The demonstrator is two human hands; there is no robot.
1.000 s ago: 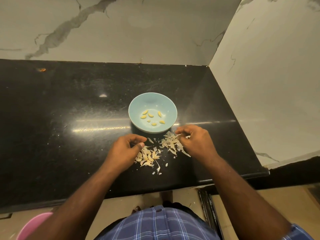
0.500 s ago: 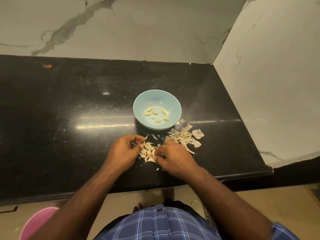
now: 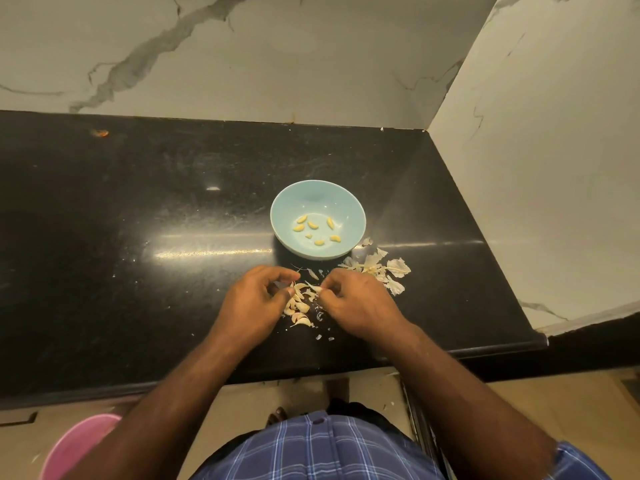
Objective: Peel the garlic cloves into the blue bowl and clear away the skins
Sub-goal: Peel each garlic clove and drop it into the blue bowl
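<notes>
A light blue bowl (image 3: 318, 220) stands on the black counter and holds several peeled yellow cloves (image 3: 313, 224). In front of it lies a small heap of unpeeled garlic cloves (image 3: 298, 309). My right hand (image 3: 356, 301) pinches one clove (image 3: 314, 289) at the top of that heap. My left hand (image 3: 258, 299) is curled just left of the heap, its thumb by the cloves; whether it holds anything I cannot tell. A pile of papery skins (image 3: 379, 270) lies to the right of the bowl's front.
The black counter (image 3: 138, 254) ends at a marble wall behind and a marble side wall (image 3: 554, 168) on the right. Its front edge runs just below my forearms. A pink bucket (image 3: 74, 445) stands on the floor at lower left. Small skin flakes (image 3: 323, 337) dot the counter.
My right hand left the skin pile, moved left to the clove heap and now pinches a clove. The skins lie uncovered on the right. My left hand stayed by the heap.
</notes>
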